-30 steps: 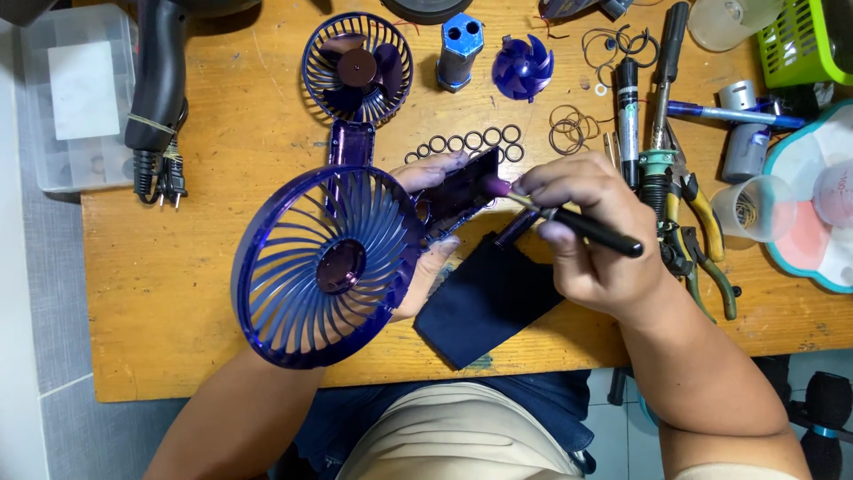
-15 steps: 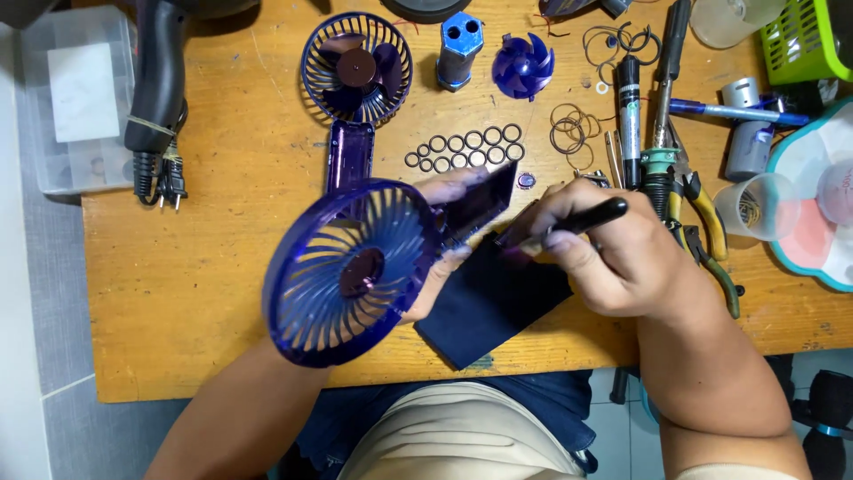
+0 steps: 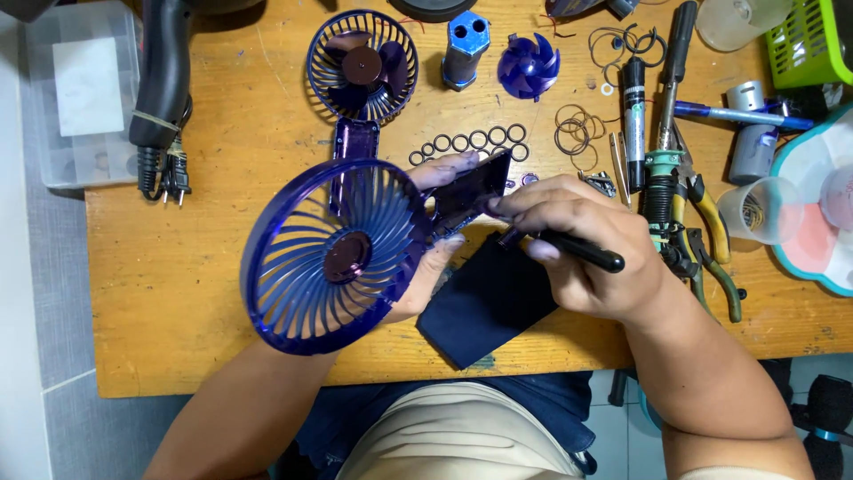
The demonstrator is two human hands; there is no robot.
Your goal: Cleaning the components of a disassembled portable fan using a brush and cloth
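Note:
My left hand (image 3: 434, 258) grips a purple fan half, its round grille (image 3: 333, 258) facing up at the left and its open handle shell (image 3: 471, 191) pointing right. My right hand (image 3: 582, 249) holds a thin black tool (image 3: 577, 249) and its fingertips touch the end of the handle shell. Both hands hover over a dark blue cloth (image 3: 489, 298) on the wooden table (image 3: 178, 267).
A second fan half (image 3: 362, 62), a blue battery holder (image 3: 464, 37), a purple fan blade (image 3: 528, 67), black rings (image 3: 471, 142), pliers (image 3: 702, 231), pens, a plastic cup (image 3: 755, 209) and a green basket (image 3: 804, 40) lie beyond. A black hair dryer (image 3: 164, 80) lies at the far left.
My left hand tilted the fan and swung it right, then back left. My right hand dropped to the cloth, then came back up to the handle's end with the tool.

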